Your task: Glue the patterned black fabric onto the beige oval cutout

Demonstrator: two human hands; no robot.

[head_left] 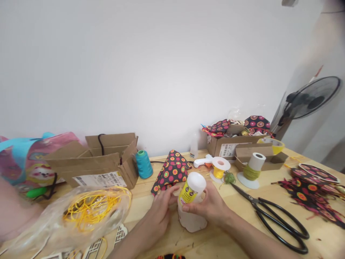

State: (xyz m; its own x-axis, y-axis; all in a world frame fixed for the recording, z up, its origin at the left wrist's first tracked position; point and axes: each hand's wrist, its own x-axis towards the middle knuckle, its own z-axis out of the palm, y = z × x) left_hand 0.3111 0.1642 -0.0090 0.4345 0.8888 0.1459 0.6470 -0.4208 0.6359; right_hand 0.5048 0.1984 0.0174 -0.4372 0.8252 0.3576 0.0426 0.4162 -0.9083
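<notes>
A white bottle with a yellow printed label and a white round top is tilted in front of me over the wooden table. My right hand is closed around its right side, the thumb across the front. To its left, my left hand has its fingers stretched toward the bottle; their tips are partly hidden, and contact is unclear. Under the bottle shows a pale, uneven-edged piece, whose kind I cannot make out. Just beyond my hands lies folded dark floral cloth.
Large black scissors lie at right, near floral scraps. Thread spools, a teal thread cone and a hot glue gun stand behind. Left are an open cardboard box and a plastic bag of yellow cord.
</notes>
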